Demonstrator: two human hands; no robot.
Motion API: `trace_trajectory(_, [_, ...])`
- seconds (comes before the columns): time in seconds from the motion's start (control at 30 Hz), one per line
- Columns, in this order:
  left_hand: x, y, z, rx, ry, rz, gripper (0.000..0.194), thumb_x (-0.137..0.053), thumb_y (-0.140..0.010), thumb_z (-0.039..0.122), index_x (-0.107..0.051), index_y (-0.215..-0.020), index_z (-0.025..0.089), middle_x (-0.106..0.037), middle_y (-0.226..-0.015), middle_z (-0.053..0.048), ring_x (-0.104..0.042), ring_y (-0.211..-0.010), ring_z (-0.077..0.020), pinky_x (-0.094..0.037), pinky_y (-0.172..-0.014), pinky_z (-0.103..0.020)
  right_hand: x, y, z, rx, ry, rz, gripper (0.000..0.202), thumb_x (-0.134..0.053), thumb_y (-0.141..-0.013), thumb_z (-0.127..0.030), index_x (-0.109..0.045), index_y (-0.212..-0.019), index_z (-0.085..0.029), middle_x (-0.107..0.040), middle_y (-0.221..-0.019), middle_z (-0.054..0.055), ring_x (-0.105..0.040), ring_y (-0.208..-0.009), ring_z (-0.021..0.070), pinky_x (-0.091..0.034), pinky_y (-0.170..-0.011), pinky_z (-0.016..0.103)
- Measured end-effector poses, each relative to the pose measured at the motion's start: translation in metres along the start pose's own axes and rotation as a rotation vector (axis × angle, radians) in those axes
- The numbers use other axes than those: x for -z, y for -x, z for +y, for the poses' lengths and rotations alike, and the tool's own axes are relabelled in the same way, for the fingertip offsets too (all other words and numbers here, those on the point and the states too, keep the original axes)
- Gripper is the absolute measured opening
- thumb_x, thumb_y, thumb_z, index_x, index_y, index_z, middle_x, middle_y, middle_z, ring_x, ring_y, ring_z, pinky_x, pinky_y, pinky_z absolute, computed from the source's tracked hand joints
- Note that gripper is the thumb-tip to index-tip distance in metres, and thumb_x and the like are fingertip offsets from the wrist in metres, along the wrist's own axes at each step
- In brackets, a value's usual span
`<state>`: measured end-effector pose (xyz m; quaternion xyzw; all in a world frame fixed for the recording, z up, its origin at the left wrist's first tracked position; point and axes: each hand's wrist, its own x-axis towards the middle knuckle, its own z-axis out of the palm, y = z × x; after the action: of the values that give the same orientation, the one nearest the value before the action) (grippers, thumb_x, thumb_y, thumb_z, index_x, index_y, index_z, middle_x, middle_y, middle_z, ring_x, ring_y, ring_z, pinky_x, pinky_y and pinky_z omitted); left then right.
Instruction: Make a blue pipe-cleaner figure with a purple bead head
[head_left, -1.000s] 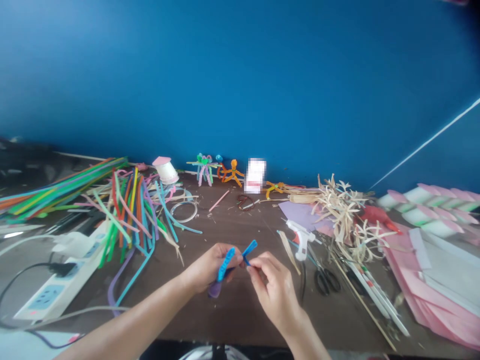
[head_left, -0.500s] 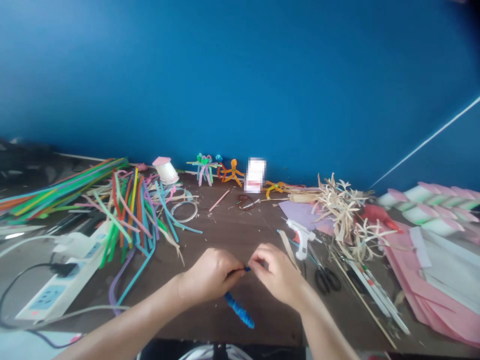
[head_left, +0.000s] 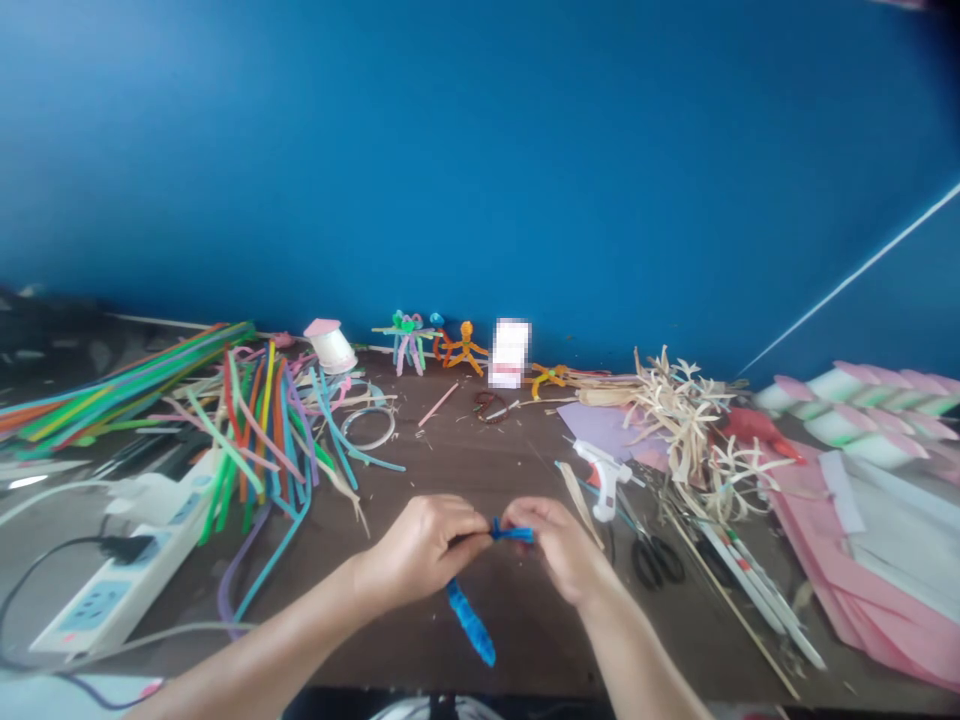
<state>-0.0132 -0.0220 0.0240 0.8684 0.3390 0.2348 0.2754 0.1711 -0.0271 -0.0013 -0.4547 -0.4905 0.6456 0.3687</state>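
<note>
My left hand (head_left: 433, 545) is closed in a pinch on a blue pipe cleaner (head_left: 471, 625), whose thick coiled part hangs down below the palm, just above the dark table. Thin blue ends (head_left: 514, 534) of it stick out between the two hands. My right hand (head_left: 553, 540) is closed beside these ends, its thumb and fingers touching them. The middle of the blue piece is hidden inside my left fingers.
Bundles of coloured pipe cleaners (head_left: 262, 420) and a white power strip (head_left: 112, 600) lie on the left. On the right are a white glue gun (head_left: 602, 478), black-handled scissors (head_left: 657, 560), dried husk flowers (head_left: 686, 420) and pink sheets (head_left: 832, 570). Small pipe-cleaner figures (head_left: 465, 348) stand along the wall.
My right fingers have shifted at the tip, and more of the thin blue ends now shows between the hands. The hanging coiled part has swung slightly to the left.
</note>
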Motion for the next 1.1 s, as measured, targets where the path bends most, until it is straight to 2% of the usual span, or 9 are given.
trace_trajectory(0.1, [0.000, 0.000, 0.000, 0.247, 0.351, -0.058, 0.030, -0.044, -0.081, 0.030, -0.058, -0.062, 0.013, -0.048, -0.051, 0.001, -0.043, -0.049, -0.0084, -0.030, -0.047, -0.019, 0.002, 0.005, -0.002, 0.223, 0.004, 0.092, 0.017, -0.054, -0.077, -0.032, -0.059, -0.086, -0.018, -0.049, -0.064, -0.003, -0.045, -0.058, 0.0090, -0.036, -0.054, 0.020])
trace_trajectory(0.17, [0.000, 0.000, -0.001, 0.343, 0.544, -0.118, 0.032, -0.046, -0.079, 0.034, -0.058, -0.060, 0.012, -0.046, -0.049, 0.002, -0.039, -0.045, -0.0069, -0.029, -0.044, -0.018, 0.002, 0.011, -0.008, 0.338, 0.116, 0.031, 0.020, -0.055, -0.076, -0.028, -0.057, -0.095, -0.020, -0.051, -0.074, -0.001, -0.048, -0.065, 0.0103, -0.038, -0.060, 0.022])
trace_trajectory(0.27, [-0.001, 0.000, -0.002, 0.389, 0.695, -0.156, 0.032, -0.049, -0.076, 0.038, -0.060, -0.064, 0.010, -0.046, -0.049, 0.002, -0.037, -0.044, -0.0061, -0.028, -0.043, -0.018, -0.003, 0.019, -0.019, 0.440, 0.349, -0.049, 0.017, -0.056, -0.076, -0.023, -0.060, -0.092, -0.020, -0.052, -0.082, 0.001, -0.050, -0.074, 0.0122, -0.040, -0.067, 0.025])
trace_trajectory(0.5, [0.000, -0.002, 0.006, 0.256, 0.464, -0.036, 0.032, -0.049, -0.077, 0.033, -0.060, -0.057, 0.011, -0.036, -0.048, 0.003, -0.033, -0.047, -0.0072, -0.025, -0.045, -0.019, -0.013, 0.022, -0.021, 0.539, 0.530, 0.090, 0.011, -0.053, -0.079, -0.024, -0.058, -0.087, -0.019, -0.055, -0.080, 0.003, -0.054, -0.075, 0.0142, -0.043, -0.069, 0.027])
trace_trajectory(0.63, [0.001, -0.002, 0.007, 0.157, 0.289, 0.023, 0.029, -0.046, -0.080, 0.028, -0.062, -0.063, 0.013, -0.045, -0.052, 0.001, -0.041, -0.051, -0.0094, -0.029, -0.050, -0.019, -0.012, 0.023, -0.019, 0.607, 0.602, 0.103, 0.012, -0.051, -0.080, -0.024, -0.058, -0.087, -0.018, -0.055, -0.079, 0.004, -0.053, -0.077, 0.0153, -0.043, -0.070, 0.027])
trace_trajectory(0.77, [-0.001, 0.000, 0.004, 0.054, 0.071, 0.093, 0.027, -0.041, -0.083, 0.027, -0.062, -0.070, 0.015, -0.050, -0.055, -0.002, -0.046, -0.055, -0.0121, -0.030, -0.054, -0.021, -0.015, 0.023, -0.020, 0.574, 0.689, 0.172, 0.015, -0.047, -0.082, -0.026, -0.058, -0.077, -0.017, -0.054, -0.073, 0.003, -0.051, -0.071, 0.0148, -0.041, -0.065, 0.025])
trace_trajectory(0.93, [-0.005, 0.000, 0.004, -0.010, -0.167, 0.140, 0.029, -0.038, -0.084, 0.025, -0.061, -0.068, 0.016, -0.053, -0.057, -0.004, -0.043, -0.056, -0.0129, -0.028, -0.056, -0.024, -0.020, 0.019, -0.011, 0.319, 0.518, 0.228, 0.028, -0.045, -0.082, -0.033, -0.050, -0.061, -0.015, -0.041, -0.053, -0.003, -0.038, -0.051, 0.0093, -0.032, -0.048, 0.020])
trace_trajectory(1.0, [-0.006, -0.002, 0.004, 0.078, -0.069, 0.152, 0.028, -0.040, -0.083, 0.026, -0.061, -0.069, 0.015, -0.054, -0.059, -0.003, -0.044, -0.057, -0.0127, -0.029, -0.057, -0.024, -0.020, 0.018, -0.007, 0.247, 0.383, 0.187, 0.029, -0.045, -0.082, -0.035, -0.051, -0.062, -0.015, -0.039, -0.051, -0.004, -0.037, -0.049, 0.0086, -0.030, -0.046, 0.019])
trace_trajectory(1.1, [-0.006, -0.006, 0.003, 0.338, 0.338, 0.089, 0.028, -0.045, -0.080, 0.033, -0.060, -0.069, 0.013, -0.050, -0.054, 0.000, -0.042, -0.051, -0.0102, -0.029, -0.050, -0.021, -0.015, 0.020, -0.006, 0.245, 0.312, 0.118, 0.021, -0.049, -0.079, -0.031, -0.057, -0.069, -0.015, -0.047, -0.056, -0.002, -0.042, -0.053, 0.0095, -0.034, -0.049, 0.020])
